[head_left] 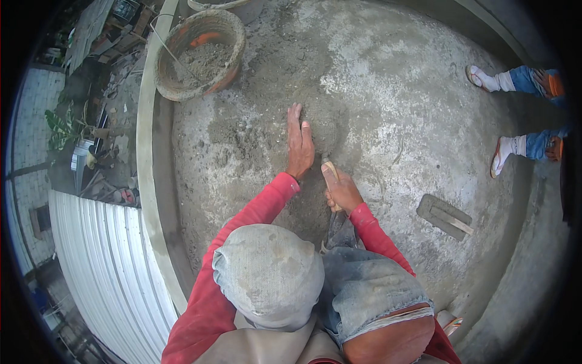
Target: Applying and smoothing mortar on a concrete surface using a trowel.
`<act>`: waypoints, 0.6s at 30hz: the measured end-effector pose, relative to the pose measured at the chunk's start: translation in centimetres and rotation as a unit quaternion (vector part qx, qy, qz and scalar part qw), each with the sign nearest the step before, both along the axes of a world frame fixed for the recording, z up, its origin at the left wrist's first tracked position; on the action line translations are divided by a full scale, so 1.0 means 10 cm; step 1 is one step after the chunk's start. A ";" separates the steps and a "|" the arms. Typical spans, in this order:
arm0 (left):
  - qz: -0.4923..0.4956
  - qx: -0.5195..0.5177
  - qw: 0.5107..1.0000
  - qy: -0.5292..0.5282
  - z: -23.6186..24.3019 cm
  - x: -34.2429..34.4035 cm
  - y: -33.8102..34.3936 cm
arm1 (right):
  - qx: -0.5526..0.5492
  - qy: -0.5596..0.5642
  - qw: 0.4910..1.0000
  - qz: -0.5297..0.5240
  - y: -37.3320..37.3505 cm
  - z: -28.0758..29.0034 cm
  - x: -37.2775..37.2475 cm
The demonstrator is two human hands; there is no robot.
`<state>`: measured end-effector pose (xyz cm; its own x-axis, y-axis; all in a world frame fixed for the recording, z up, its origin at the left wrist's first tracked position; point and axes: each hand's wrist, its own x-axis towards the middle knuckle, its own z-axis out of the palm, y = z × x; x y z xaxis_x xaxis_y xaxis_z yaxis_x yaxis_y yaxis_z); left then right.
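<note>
Fingers (330, 197) around a pale wooden handle (331, 166)

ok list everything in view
tub: 1, orange, upper left
mix: 1 heap, grey, tub
container: 1, pale, top edge
float: 1, grey, right floor
wooden-handled tool: 1, tan, centre
floor: 1, grey, centre
ledge: 1, grey, left
corrugated sheet: 1, whitish, lower left
plant: 1, green, left
rubble: uncounted, mixed, upper left
other person: 1, blue trousers, right
sleeves: 2, red, lower centre
knees: 2, faded blue, bottom
left hand, right hand: 2, bare, centre

Red sleeves (264, 204); grey mortar (319, 115); tan tool handle (333, 170).
</note>
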<state>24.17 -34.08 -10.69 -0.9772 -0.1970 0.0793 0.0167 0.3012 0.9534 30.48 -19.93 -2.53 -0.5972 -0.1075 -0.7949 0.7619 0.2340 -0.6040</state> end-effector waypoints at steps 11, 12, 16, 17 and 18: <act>0.123 0.158 0.977 0.077 1.05 -0.32 -0.29 | -0.087 0.006 0.996 0.020 -0.23 0.99 -0.23; 0.141 0.159 0.972 0.100 1.21 -0.42 -0.44 | -0.091 0.009 0.995 0.032 -0.35 1.13 -0.34; 0.196 0.165 0.951 0.173 1.76 -0.97 -1.06 | -0.109 0.143 0.975 0.134 -0.87 1.47 -0.93; 0.203 0.163 0.950 0.171 1.85 -1.13 -1.22 | -0.075 0.203 0.959 0.181 -1.02 1.44 -1.11; 0.206 0.160 0.951 0.164 1.87 -1.25 -1.35 | -0.035 0.261 0.938 0.225 -1.08 1.32 -1.27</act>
<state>11.70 -47.55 8.01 -0.7453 -0.6228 0.2379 0.2723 0.0414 0.9613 17.73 -30.69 10.62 -0.7850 -0.4824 -0.3886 0.1920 0.4070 -0.8930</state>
